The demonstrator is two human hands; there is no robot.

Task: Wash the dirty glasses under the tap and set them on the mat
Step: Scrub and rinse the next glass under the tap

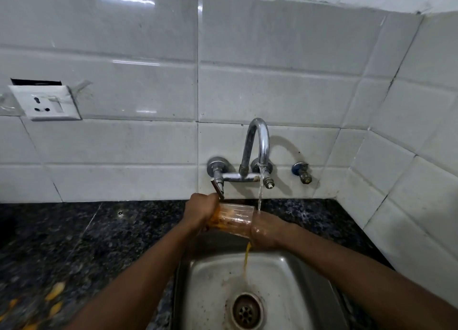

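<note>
Two bare forearms are seen, uncovered from the lower edge of the view up to the wrists. No sleeves, rings, watches or gloves are worn. The left hand (199,209) looks dry, while the right hand (269,230) is wet and glistening.

White glossy rectangular tiles (148,141) cover the wall behind and above the point where the grip sits, with dark grout lines and streaks of reflected light high up. To the right of the grip a second tiled wall (416,136) meets the first at a corner. Up and well to the left, a white socket plate (45,102) hangs slightly loose, a dark gap above it and clear tape across it. A dark speckled stone counter (74,235) stretches left of the grip and behind it. Directly below lies a steel sink (280,275) with a round drain (246,311).
</note>
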